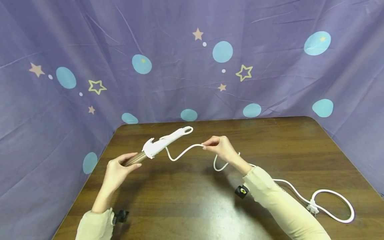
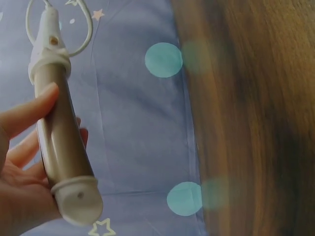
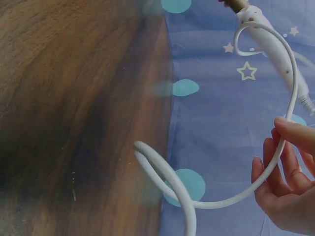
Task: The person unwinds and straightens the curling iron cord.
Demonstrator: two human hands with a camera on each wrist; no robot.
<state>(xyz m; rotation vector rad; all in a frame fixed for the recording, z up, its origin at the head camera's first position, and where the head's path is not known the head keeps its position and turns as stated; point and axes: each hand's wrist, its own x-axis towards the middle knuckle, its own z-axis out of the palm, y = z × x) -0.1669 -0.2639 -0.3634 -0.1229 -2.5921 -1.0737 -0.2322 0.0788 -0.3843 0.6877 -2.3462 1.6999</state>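
A curling iron (image 1: 163, 143) with a white handle and a gold-brown barrel (image 2: 61, 128) is held up over the table, handle pointing away to the upper right. My left hand (image 1: 115, 171) grips the barrel, thumb on one side and fingers around the other. The white rounded tip (image 2: 79, 202) sticks out below that hand in the left wrist view. With thumb and fingertips, my right hand (image 1: 223, 148) pinches the white cord (image 3: 236, 199) a short way from the handle. Between the handle and this hand the cord sags in a loose curve.
Past the right hand, the cord hangs in a loop and runs under the right forearm. Its white plug (image 1: 312, 207) lies on the brown wooden table (image 1: 180, 203) at the right, beside a wide cord loop. A purple patterned curtain (image 1: 174, 66) surrounds the table's back and sides.
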